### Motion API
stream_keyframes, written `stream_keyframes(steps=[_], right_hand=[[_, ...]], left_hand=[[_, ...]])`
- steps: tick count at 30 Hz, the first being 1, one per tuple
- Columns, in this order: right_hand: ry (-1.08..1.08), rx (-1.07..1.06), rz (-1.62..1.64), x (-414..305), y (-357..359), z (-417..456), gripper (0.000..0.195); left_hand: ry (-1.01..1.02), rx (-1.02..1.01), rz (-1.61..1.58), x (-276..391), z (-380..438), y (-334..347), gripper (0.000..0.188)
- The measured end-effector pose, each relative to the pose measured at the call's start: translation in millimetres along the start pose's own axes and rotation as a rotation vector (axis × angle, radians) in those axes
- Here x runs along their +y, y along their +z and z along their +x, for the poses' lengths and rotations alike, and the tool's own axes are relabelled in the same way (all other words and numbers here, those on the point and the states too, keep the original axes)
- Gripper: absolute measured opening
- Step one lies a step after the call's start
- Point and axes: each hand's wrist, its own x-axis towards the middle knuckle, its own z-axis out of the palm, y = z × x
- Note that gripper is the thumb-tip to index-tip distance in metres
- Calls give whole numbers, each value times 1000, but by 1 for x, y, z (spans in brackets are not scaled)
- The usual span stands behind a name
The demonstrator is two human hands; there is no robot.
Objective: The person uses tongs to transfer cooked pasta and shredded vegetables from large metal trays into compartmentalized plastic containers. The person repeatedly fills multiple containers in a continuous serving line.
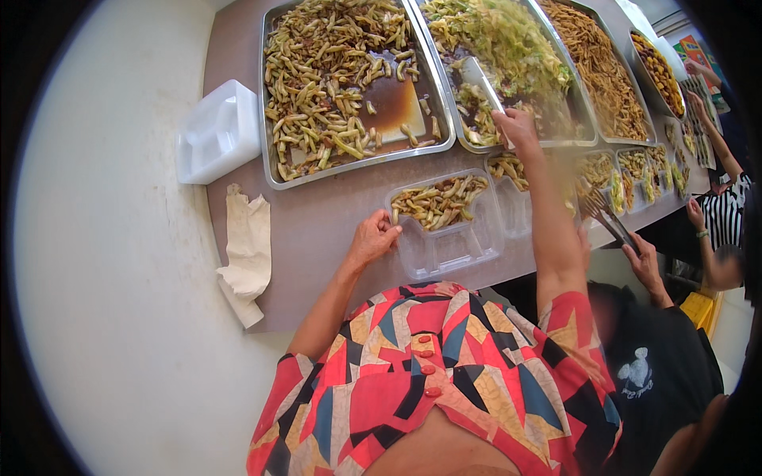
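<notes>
My left hand (375, 238) holds the left rim of a clear plastic compartment meal tray (446, 244). Cooked vegetable strips (437, 202) fill its large far compartment, while the smaller near compartments hold no food. My right hand (518, 130) grips the handle of a pale serving utensil (481, 80), whose head reaches into a steel pan (527, 146) of cooked cabbage (500, 41). Left of that stands another steel pan (357, 165), with vegetable strips in brown sauce and part of its bottom exposed. Steam blurs the cabbage pan's near right part.
Stacked white plastic trays (220, 134) and crumpled brown paper (247, 250) lie at the table's left. A co-worker's hand (643, 259) on my right holds metal tongs (610, 217). More filled meal trays (637, 172) line the front edge. Further pans hold shredded food (601, 65) and brown chunks (658, 71).
</notes>
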Motion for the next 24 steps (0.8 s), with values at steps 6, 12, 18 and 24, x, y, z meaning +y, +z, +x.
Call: stream_keyframes(steps=[6,12,18,24], right_hand=[[78,21,251,-9,-6,-38,24],[78,-36,255,4,-5,-43,24],[107,-37,358,1,1,-51,25],[98,-21,401,6,4,-66,24]], left_hand=[[-91,-117,-199,6,-7,1,26],[-103,66,-243,0,5,11,20],[-77,139,-293,5,25,-2,16],[-36,219,-113,10,24,-3,24]])
